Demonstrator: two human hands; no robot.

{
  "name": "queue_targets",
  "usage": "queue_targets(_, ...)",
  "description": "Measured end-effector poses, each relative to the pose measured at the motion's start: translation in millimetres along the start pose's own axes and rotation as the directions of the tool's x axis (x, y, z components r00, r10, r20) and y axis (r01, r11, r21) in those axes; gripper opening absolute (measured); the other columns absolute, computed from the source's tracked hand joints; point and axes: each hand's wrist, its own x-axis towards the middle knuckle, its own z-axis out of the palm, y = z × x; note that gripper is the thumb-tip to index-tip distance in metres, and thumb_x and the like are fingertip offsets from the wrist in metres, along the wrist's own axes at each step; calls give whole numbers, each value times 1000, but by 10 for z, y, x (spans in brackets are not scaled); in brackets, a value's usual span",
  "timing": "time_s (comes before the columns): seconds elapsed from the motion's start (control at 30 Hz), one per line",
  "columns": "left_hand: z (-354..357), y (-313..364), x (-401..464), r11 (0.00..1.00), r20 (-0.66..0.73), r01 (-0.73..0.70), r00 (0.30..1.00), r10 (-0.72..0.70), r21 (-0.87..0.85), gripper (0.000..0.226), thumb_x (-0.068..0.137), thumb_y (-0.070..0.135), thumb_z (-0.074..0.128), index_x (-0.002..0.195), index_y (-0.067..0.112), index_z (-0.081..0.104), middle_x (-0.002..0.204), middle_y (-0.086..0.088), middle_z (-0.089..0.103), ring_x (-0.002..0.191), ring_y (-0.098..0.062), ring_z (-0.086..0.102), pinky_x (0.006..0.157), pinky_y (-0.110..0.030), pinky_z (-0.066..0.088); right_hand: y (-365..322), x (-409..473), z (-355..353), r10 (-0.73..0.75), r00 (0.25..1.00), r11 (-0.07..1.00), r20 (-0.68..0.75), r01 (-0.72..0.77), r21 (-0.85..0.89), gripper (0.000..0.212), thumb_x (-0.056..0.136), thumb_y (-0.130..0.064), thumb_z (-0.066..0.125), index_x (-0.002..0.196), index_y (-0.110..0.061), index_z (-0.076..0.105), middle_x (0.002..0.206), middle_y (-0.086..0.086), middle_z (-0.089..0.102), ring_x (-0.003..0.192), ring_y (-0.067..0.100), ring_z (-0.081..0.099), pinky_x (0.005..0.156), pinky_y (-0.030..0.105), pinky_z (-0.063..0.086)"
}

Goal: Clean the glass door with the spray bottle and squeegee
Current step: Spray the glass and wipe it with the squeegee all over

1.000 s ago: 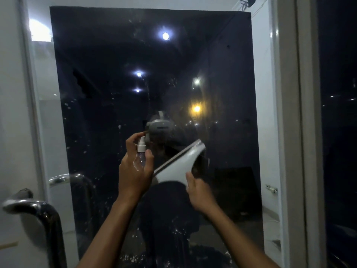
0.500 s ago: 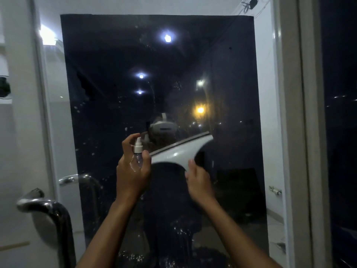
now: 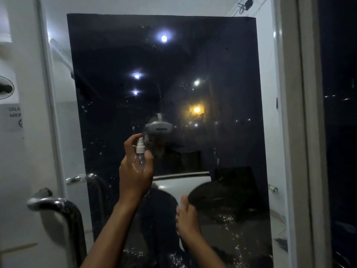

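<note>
The glass door (image 3: 222, 93) fills the view, dark and reflective, flecked with droplets and smears, thickest along its lower part. It is rigid and fragile, and where wet it is probably slick, so steady, even pressure suits it better than force. Low on the glass, the white squeegee (image 3: 179, 183) lies with its blade level against the pane. It looks light and stiff, best held by its handle, where the right hand (image 3: 186, 219) grips it from below. To the left of the squeegee and higher, the left hand (image 3: 135, 171) wraps the small clear spray bottle (image 3: 139, 153), forefinger arched over the nozzle. The bottle looks light, likely slippery if wet, and is best gripped around its body.
</note>
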Motion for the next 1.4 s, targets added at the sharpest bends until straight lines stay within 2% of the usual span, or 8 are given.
queue_targets(0.2, -72, -43, -70, 999, 17, 22, 1000, -22, -22, 41, 99, 30, 47, 138, 34, 35, 87, 15, 62, 69, -9, 64, 55, -35, 56, -280, -41, -57, -179, 981, 982, -78, 173, -82, 52, 107, -41, 32, 60, -22, 40, 53, -8, 42, 48, 6, 40, 52, 27, 33)
queue_targets(0.43, -78, 4, -30, 1000, 12, 2, 1000, -2, -4, 41, 99, 30, 48, 138, 35, 35, 100, 26, 60, 74, -5, 65, 58, -20, 50, -1616, 566, 90, -343, 939, 932, -20, 337, -134, 54, 107, -49, 25, 64, -23, 44, 70, 3, 47, 76, 22, 46, 72, 37, 38)
queue_targets(0.63, -79, -29, -97, 1000, -5, 21, 1000, -21, 6, 42, 98, 28, 48, 137, 35, 35, 96, 29, 61, 74, -2, 64, 57, -10, 46, -564, 335, -58, -113, 992, 988, -57, 106, -111, 58, 108, -45, 27, 59, -18, 41, 57, 2, 44, 53, 16, 41, 47, 26, 29)
queue_targets(0.8, -2, -37, -231, 999, -6, 42, 999, -42, 1, 43, 99, 23, 51, 138, 36, 36, 77, 9, 60, 65, -7, 63, 53, -14, 47, 612, -119, -327, 50, 995, 971, -85, -68, -227, 58, 108, -44, 28, 65, -17, 55, 63, 0, 58, 61, 12, 56, 59, 25, 40)
queue_targets(1.03, 76, 19, -350, 995, 4, 90, 996, -91, 36, 48, 100, 25, 54, 141, 38, 32, 76, 7, 60, 61, -10, 61, 50, -21, 49, -137, 82, -327, -268, 960, 943, -77, 245, -225, 53, 107, -41, 30, 62, -18, 47, 57, -3, 49, 52, 10, 46, 58, 33, 35)
queue_targets(1.13, 115, 55, -423, 991, -6, 123, 992, -123, 52, 48, 96, 35, 50, 140, 40, 32, 84, 9, 63, 65, -7, 63, 55, -31, 52, -616, 367, -292, -344, 937, 917, -53, 323, -234, 54, 109, -37, 30, 64, -17, 51, 59, -6, 54, 54, 0, 50, 53, 22, 36)
queue_targets(1.2, 167, 77, -529, 989, -3, 131, 991, -131, 62, 46, 96, 34, 48, 139, 41, 34, 83, 10, 62, 68, -6, 62, 56, -31, 51, -595, 491, -332, -329, 943, 927, -45, 314, -202, 55, 109, -41, 29, 63, -18, 51, 58, -6, 54, 51, 0, 51, 51, 15, 36)
queue_targets(1.4, 244, 3, -834, 983, 25, 169, 985, -171, 76, 43, 100, 24, 52, 137, 40, 38, 74, 11, 59, 60, -8, 60, 51, -19, 41, 738, 202, -673, -11, 999, 984, -47, 2, -176, 60, 105, -51, 26, 57, -20, 42, 49, -6, 42, 49, 12, 41, 55, 28, 34)
